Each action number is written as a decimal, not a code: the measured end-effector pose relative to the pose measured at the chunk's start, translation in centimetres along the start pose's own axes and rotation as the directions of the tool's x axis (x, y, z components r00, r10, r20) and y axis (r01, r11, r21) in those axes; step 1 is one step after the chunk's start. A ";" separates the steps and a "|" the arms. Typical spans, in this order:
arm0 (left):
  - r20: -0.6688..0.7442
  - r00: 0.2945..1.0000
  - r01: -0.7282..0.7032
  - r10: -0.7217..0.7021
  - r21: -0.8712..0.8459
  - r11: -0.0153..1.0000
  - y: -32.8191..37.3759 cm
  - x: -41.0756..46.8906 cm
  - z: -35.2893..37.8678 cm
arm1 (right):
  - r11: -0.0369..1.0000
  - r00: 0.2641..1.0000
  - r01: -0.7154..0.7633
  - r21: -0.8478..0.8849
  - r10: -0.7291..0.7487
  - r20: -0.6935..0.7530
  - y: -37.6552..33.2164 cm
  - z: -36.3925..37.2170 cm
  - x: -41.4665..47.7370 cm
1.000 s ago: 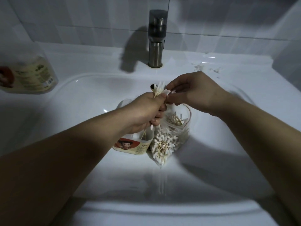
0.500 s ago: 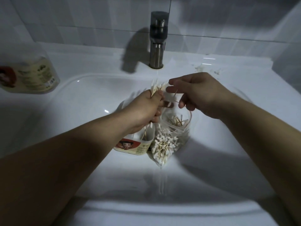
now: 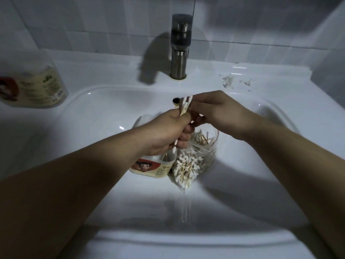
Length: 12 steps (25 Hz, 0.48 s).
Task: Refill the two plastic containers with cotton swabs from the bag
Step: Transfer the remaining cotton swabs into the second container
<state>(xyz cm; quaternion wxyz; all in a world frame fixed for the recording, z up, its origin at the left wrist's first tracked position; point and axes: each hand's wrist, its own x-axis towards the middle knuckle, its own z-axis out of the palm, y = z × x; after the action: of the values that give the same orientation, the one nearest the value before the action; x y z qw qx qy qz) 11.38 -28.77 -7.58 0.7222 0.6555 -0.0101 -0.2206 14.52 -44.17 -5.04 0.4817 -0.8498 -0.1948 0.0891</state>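
Note:
My left hand (image 3: 166, 133) grips a small bunch of cotton swabs (image 3: 184, 107) over the sink, white tips pointing up. My right hand (image 3: 222, 113) reaches in from the right, and its thumb and forefinger pinch the upper ends of that bunch. Under my left hand a labelled plastic container (image 3: 151, 168) with a cartoon face stands in the basin, partly hidden. To its right a clear container (image 3: 209, 144) holds wooden-stick swabs. The clear bag of swabs (image 3: 186, 167) leans against it.
All of this sits in a white sink basin (image 3: 89, 131) with a steel faucet (image 3: 180, 53) behind. Another labelled plastic container (image 3: 35, 86) lies on the counter at the far left. White scraps (image 3: 229, 81) lie on the counter at the back right.
My right hand let go of the swab tips and drew slightly away, then came back and pinches them again. My left hand kept holding the bunch in nearly the same spot.

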 end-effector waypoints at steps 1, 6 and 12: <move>-0.008 1.000 0.007 -0.007 -0.016 1.000 0.0 0.0 0.1 | 0.999 0.999 -0.010 0.039 0.009 0.035 -0.1 0.1 0.0; -0.088 0.996 -0.005 -0.011 -0.180 0.984 0.8 -0.2 -0.1 | 0.990 0.980 0.076 -0.118 -0.052 0.193 0.1 0.0 -0.9; -0.070 0.996 0.043 -0.064 -0.265 0.963 1.5 -0.5 -0.2 | 0.892 0.970 0.226 -0.391 -0.170 0.174 0.5 1.0 -0.4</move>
<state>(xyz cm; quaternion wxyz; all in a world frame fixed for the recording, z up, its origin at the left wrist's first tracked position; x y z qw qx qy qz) 11.47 -28.32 -6.05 0.7963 0.5621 0.0649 -0.2138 13.92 -43.77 -5.99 0.2861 -0.8990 -0.3270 0.0542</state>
